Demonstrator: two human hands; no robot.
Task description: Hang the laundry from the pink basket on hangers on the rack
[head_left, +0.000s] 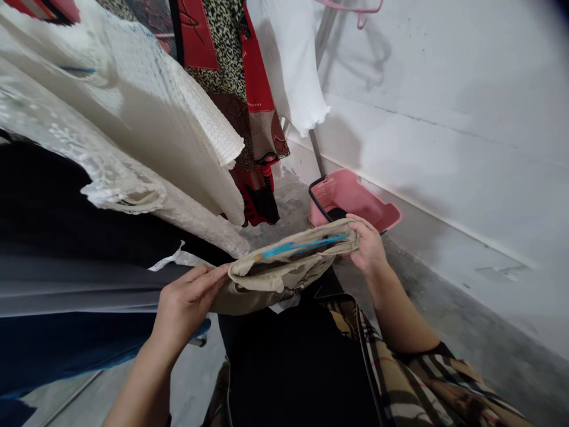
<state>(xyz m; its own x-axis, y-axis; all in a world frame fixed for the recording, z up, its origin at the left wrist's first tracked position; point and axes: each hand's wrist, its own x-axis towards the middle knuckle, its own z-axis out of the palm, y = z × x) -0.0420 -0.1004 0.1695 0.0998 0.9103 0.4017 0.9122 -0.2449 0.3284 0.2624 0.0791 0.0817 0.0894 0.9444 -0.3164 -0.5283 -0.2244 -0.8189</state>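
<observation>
A khaki garment [288, 264] stretches between my two hands above my lap, its waistband-like opening facing up. A strip of bright blue [293, 246] shows inside that opening; I cannot tell what it is. My left hand [189, 299] pinches the near left end of the edge, thumb and fingers closed on the cloth. At the far right end, my right hand [367, 243] grips the other corner, its fingers partly behind the fabric. The lower part of the garment is mostly hidden.
White lace and knit clothes [146, 112] hang close on the left, with dark clothes [44, 207] below them. A red patterned garment [260, 89] hangs behind. A pink basket [373, 204] with a dark handle stands on the concrete floor by the white wall [466, 118].
</observation>
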